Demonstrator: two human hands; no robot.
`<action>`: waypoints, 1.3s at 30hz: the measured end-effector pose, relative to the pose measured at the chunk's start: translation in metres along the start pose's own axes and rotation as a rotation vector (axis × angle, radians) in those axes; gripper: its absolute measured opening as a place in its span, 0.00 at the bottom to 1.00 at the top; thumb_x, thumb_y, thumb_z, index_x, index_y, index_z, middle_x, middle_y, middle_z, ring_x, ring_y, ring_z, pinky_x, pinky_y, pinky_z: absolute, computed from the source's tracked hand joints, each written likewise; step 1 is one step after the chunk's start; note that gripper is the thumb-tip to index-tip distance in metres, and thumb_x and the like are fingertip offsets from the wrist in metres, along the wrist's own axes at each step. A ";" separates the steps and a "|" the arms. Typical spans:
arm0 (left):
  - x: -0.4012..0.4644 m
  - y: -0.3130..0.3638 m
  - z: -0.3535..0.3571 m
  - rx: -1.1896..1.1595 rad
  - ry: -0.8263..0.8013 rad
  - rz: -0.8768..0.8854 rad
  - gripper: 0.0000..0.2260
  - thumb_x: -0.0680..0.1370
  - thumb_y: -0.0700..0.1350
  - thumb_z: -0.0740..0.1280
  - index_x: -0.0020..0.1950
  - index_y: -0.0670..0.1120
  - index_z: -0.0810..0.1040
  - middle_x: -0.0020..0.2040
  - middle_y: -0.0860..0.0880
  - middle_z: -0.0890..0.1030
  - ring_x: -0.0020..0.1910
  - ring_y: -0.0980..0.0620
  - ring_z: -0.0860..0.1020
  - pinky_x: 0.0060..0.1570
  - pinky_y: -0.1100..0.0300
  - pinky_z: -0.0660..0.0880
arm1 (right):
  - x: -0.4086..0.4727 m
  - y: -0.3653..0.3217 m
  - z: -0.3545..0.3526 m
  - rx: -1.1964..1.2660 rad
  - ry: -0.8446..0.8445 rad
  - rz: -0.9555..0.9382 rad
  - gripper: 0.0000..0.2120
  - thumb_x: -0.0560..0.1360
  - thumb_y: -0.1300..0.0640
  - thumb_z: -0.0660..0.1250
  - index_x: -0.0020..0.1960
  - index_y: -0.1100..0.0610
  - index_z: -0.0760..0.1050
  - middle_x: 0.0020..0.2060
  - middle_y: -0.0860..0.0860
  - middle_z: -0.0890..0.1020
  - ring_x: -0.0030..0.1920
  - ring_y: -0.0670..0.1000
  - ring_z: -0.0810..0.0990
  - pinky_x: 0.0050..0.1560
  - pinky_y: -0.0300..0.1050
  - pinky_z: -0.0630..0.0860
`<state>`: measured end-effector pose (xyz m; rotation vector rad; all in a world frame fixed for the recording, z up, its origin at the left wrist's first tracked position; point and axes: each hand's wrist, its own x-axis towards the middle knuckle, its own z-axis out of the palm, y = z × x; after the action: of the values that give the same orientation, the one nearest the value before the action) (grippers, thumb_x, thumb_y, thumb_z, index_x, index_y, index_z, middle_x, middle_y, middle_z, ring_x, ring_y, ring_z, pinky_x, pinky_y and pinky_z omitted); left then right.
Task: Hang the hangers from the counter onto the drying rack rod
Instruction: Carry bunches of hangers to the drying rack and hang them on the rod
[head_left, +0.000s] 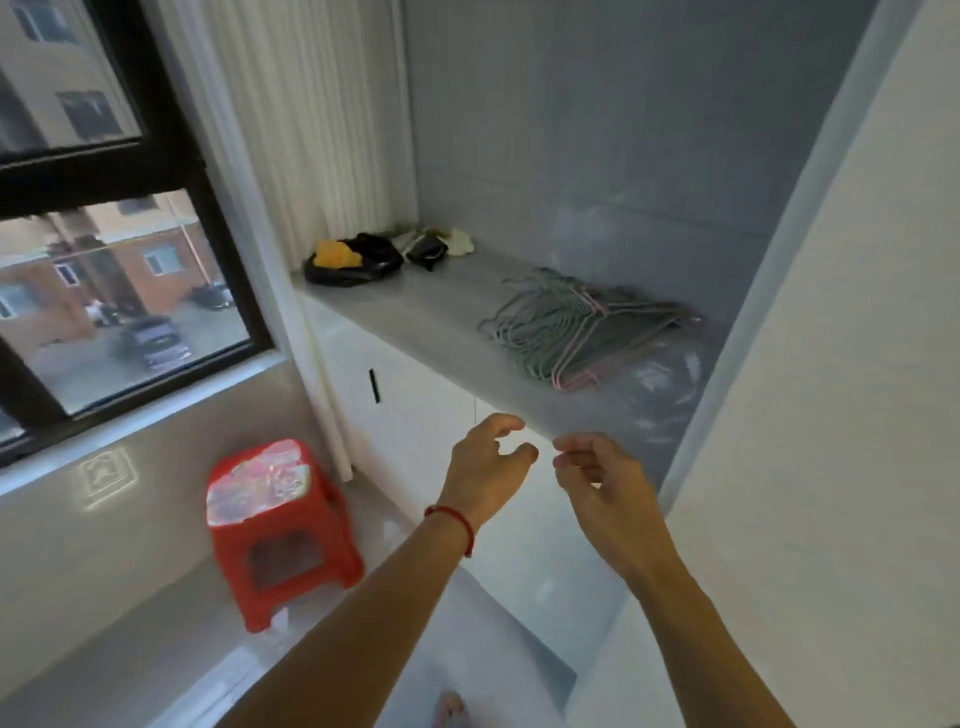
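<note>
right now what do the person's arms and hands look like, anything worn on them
Both arms are bare up to the frame edge, with no sleeves showing. The left hand has a thin red string bracelet around its wrist. The right hand shows no bracelet or watch. No gloves on either hand, and no rings can be made out.
</note>
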<state>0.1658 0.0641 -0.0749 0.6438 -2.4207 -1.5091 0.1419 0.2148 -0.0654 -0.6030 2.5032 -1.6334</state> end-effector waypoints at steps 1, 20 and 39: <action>0.024 -0.003 0.006 0.030 -0.033 0.016 0.18 0.79 0.45 0.70 0.68 0.50 0.77 0.68 0.51 0.77 0.66 0.51 0.75 0.62 0.61 0.71 | 0.015 0.006 0.002 -0.013 0.014 0.028 0.08 0.81 0.58 0.67 0.55 0.46 0.76 0.47 0.37 0.80 0.47 0.39 0.80 0.42 0.23 0.71; 0.300 -0.117 0.051 0.888 -0.498 0.078 0.55 0.72 0.77 0.58 0.81 0.47 0.31 0.78 0.35 0.28 0.75 0.32 0.26 0.73 0.29 0.34 | 0.333 0.128 0.072 -0.590 0.143 0.691 0.44 0.71 0.39 0.71 0.74 0.65 0.60 0.68 0.64 0.69 0.68 0.66 0.69 0.64 0.55 0.71; 0.267 -0.082 0.047 0.486 -0.166 -0.070 0.38 0.75 0.68 0.66 0.79 0.51 0.63 0.81 0.44 0.60 0.80 0.42 0.57 0.77 0.41 0.56 | 0.251 0.072 0.066 0.010 0.447 0.241 0.51 0.67 0.47 0.72 0.82 0.55 0.48 0.67 0.59 0.69 0.64 0.57 0.72 0.62 0.55 0.77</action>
<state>-0.0676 -0.0555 -0.1819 0.7193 -2.9527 -1.0262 -0.0889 0.0894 -0.1234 0.0824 2.7173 -1.8449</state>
